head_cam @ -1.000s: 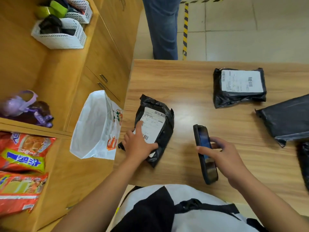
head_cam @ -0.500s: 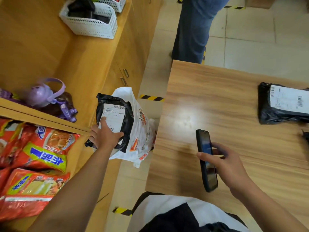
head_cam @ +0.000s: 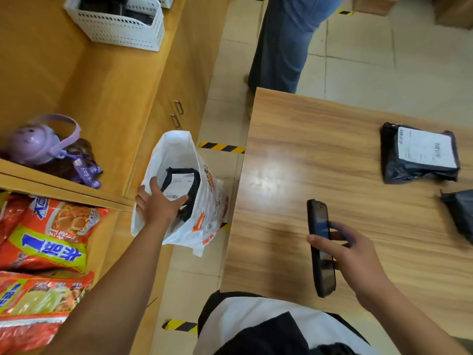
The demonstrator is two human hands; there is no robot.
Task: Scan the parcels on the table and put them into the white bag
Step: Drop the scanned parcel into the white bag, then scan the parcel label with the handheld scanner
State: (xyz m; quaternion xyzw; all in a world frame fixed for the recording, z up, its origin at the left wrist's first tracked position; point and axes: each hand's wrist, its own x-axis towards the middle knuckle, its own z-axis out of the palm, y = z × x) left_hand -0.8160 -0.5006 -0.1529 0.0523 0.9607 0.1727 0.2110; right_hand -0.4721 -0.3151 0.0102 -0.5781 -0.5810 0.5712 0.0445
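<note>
closest to you, your right hand grips a dark phone, fingers curled round its edges, and holds it on edge over the near part of the wooden bench. the screen is too dim to read.

on your left, red and yellow snack packets lie on a low shelf, cut off by the picture's edge.

further out, your left hand reaches into the white bag, which stands open on the tiled floor between the bench and a wooden cabinet. that hand grasps the near end of a black parcel, label up, already down inside the bag. what lies under it is hidden.

on the bench's far right, a second black parcel lies flat with its white label up; its print is blurred. just nearer than it, a third black parcel is cut off by the right edge.

a purple bottle sits on the cabinet top. black and yellow tape marks the floor beyond the bag.

farthest off, a white basket holds dark items you can't make out, and a person in jeans stands past the bench, seen only from the waist down.
</note>
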